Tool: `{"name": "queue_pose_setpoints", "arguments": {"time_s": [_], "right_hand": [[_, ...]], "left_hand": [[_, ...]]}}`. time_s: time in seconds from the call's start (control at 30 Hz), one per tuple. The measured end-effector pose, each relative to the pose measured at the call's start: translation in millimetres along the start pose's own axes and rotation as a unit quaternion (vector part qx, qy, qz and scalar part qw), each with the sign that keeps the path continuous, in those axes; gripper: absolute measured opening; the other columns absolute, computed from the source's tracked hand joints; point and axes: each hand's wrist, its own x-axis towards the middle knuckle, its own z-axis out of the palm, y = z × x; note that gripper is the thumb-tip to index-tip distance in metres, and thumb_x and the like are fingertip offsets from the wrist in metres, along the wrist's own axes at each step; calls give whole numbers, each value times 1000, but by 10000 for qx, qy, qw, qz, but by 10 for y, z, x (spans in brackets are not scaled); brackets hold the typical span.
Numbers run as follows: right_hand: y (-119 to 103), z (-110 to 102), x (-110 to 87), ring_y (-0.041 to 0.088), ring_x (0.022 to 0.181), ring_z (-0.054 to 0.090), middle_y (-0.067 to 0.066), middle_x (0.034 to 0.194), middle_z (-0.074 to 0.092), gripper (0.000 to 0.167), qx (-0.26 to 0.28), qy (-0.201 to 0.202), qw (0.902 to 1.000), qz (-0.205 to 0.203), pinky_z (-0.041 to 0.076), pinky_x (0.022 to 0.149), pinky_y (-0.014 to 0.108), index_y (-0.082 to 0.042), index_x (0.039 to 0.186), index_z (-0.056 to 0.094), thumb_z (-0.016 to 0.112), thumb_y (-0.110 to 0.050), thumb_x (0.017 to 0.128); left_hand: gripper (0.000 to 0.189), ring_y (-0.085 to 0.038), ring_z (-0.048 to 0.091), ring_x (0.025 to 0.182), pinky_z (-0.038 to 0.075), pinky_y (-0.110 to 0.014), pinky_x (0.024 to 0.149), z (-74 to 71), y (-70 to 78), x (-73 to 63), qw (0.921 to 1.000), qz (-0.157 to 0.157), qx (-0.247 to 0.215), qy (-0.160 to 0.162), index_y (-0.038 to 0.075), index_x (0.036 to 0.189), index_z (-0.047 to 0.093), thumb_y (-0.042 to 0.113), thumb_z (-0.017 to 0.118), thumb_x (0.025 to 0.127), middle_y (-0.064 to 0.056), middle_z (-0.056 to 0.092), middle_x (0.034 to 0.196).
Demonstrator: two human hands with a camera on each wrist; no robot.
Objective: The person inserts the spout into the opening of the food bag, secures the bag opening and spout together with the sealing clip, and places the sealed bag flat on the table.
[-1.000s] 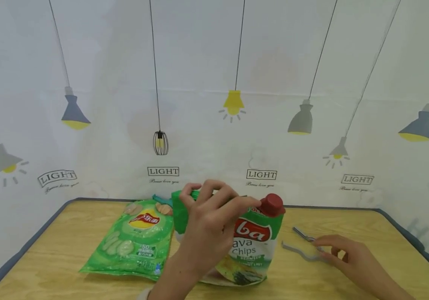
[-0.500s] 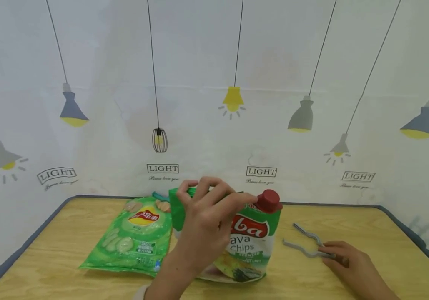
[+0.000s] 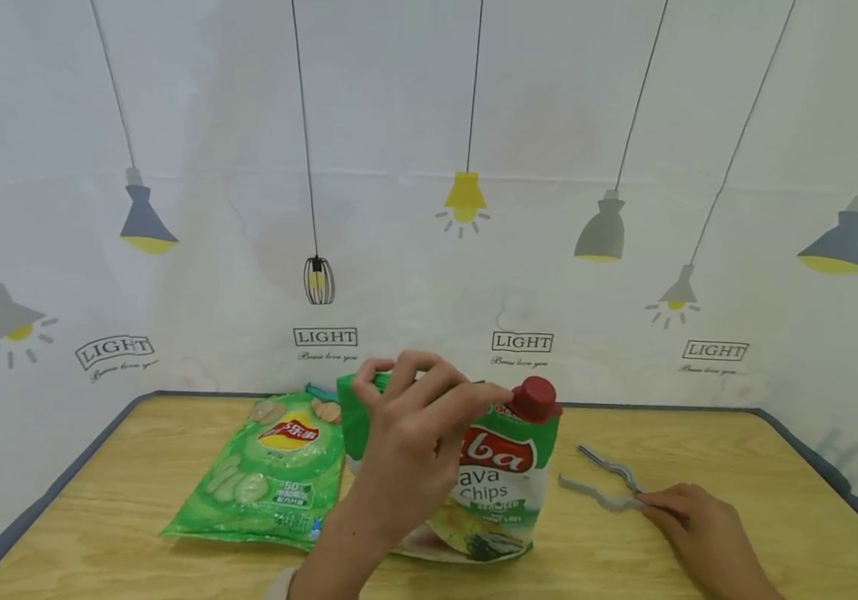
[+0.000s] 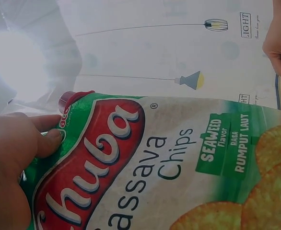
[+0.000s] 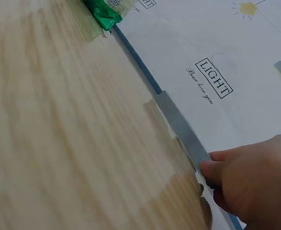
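Observation:
My left hand (image 3: 406,450) grips the top edge of a green and white bag of cassava chips (image 3: 499,492), which stands upright on the table. At the bag's top right corner sits a red screw-cap spout (image 3: 534,400), close to my left fingertips. In the left wrist view the thumb (image 4: 49,143) presses against the bag's printed front. Off to the right, my right hand (image 3: 706,533) pinches the closed end of grey metal tongs (image 3: 612,468). Their two wavy arms spread apart and point towards the bag, just above the tabletop.
A green bag of potato chips (image 3: 263,475) lies left of the cassava chips, with a teal clip (image 3: 321,392) at its top. The wooden table (image 3: 121,467) ends in a blue-grey edge against a white cloth backdrop (image 3: 398,250) printed with lamps.
My right hand has taken hold of the tongs at their closed end and shifted them slightly left, off where they lay. The left hand keeps its grip on the bag.

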Motion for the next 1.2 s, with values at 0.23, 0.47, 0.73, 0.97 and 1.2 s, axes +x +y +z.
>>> {"name": "queue_pose_setpoints", "arguments": {"time_s": [0.23,0.47,0.73,0.97,1.2], "right_hand": [[-104,-149,117,1,74,59,-5,88,67,22,246,286,9991,208,46,58,18,-18,95,77,77,-4,79],[-346,-489,333,-12,79,58,-9,89,69,41,721,1024,9866,-1048,45,64,8,-16,96,75,78,13,68],[-697,-829,444,2,85,65,4,96,71,42,1639,778,9690,-1675,48,71,12,-3,103,73,71,22,69],[-893,-1037,477,8,86,66,9,100,69,39,1931,607,9626,-1799,50,73,15,5,106,69,67,25,72],[-1020,-1230,557,11,93,64,14,101,68,29,2271,408,9474,-2217,49,78,15,8,102,69,68,20,75]], "left_hand": [[22,-16,47,98,12,-58,95,-8,0,-7,10000,-16,61,-14,22,99,72,4,65,89,8,57,82],[24,-16,47,96,13,-59,93,5,6,-2,9999,100,114,59,22,99,72,2,64,88,8,57,82],[26,-16,47,95,13,-58,93,17,-4,-5,9999,78,133,59,22,100,71,0,63,88,8,58,82],[21,-16,46,96,13,-58,93,20,-13,-14,9999,27,99,64,22,99,71,4,63,90,8,57,82],[24,-15,46,95,14,-58,93,28,-17,-19,9999,49,133,15,22,99,71,2,63,89,8,57,82]]}}
